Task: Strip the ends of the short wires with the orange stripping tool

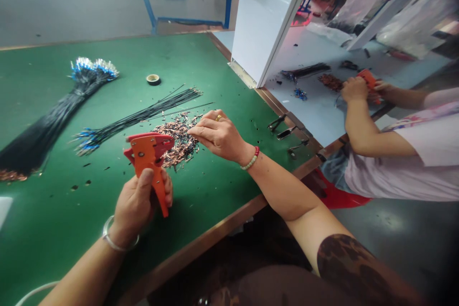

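My left hand [138, 201] is wrapped round an orange and red wire stripper [147, 153], its jaws raised toward the right. My right hand [222, 136] has its fingertips pinched together just right of the jaws, over a heap of copper and black wire offcuts [179, 126]. Whatever lies between those fingertips is too small to make out. Behind the heap lies a loose bundle of thin black wires [143, 117] with blue ends at the left. A thicker tied bundle of black wires [53, 122] stretches along the left, with blue and silvery tips at its far end and copper at the near end.
A roll of tape [153, 79] lies on the green tabletop [215, 191]. Metal clamps [287, 134] sit at the table's right edge. A white upright panel [267, 19] stands at the back. To the right, a co-worker's hands [358, 88] hold another orange tool at a pale table.
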A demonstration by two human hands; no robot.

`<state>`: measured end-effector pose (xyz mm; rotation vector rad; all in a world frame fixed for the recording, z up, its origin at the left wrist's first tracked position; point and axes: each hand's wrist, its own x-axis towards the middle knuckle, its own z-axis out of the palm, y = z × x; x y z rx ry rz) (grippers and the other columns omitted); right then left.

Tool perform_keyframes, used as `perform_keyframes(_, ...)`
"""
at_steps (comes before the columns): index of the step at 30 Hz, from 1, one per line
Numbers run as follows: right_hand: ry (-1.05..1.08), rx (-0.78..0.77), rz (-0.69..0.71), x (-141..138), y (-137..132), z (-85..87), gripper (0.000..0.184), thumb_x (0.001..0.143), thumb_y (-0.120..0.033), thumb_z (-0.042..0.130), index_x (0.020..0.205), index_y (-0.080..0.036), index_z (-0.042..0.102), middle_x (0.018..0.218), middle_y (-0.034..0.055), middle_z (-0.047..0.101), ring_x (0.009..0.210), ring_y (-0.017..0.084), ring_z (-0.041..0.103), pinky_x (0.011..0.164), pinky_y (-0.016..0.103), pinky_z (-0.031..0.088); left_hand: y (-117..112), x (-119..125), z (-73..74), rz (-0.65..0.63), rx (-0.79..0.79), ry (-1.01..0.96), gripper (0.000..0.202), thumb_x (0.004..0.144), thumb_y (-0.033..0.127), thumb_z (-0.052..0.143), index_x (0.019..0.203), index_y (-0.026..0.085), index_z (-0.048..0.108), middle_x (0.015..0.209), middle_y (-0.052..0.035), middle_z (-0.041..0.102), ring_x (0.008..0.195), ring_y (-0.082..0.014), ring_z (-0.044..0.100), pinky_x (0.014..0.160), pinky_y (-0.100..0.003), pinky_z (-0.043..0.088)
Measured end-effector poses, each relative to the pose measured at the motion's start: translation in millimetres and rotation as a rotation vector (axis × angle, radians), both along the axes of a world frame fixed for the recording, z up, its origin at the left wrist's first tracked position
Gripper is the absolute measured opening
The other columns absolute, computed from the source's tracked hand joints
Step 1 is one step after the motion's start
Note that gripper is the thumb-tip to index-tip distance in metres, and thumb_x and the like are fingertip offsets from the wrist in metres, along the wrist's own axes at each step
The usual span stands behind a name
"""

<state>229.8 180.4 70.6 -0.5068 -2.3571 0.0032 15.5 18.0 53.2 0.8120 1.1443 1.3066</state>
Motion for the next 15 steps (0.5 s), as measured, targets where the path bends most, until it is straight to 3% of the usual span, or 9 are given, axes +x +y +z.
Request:
perform_keyframes(4,-0.009,-0.016,-0.019,0.8,4.0,-1.8,0.027,0.111,-0.030,0.055,0.117,-0.021,0.079,0.107,0.0055,0.081,0.107,0.021,0.065,0.099,0.039,0.041,3.9,-4.8,2.8,-0.047,0.015,-0.101,0.055,0.080,0.064,0.081,0.099,0.013,0.073,0.081,-0.0098,0.075,0.068,-0.0264,0.073,0.060,-0.040,0.066)
perform_keyframes(8,-0.014,-0.028,-0.049,2.6,7.8,-3.4,0.026,0.110,-0.029,0.056,0.116,-0.021,0.079,0.108,0.0057,0.081,0.106,0.021,0.065,0.100,0.039,0.041,5.2,-8.3,7.3,-0.050,-0.006,-0.173,0.050,0.079,0.059,0.085,0.102,0.014,0.076,0.087,-0.0109,0.078,0.079,-0.0285,0.076,0.073,-0.042,0.067)
perform_keyframes(15,0.018,-0.001,-0.029,3.0,5.8,-2.3,0.026,0.111,-0.028,0.055,0.117,-0.022,0.079,0.107,0.0045,0.081,0.107,0.020,0.065,0.100,0.039,0.043,3.4,-10.6,1.9,-0.102,-0.018,-0.167,0.051,0.082,0.056,0.083,0.108,0.012,0.077,0.090,-0.0141,0.079,0.078,-0.0318,0.077,0.069,-0.043,0.066)
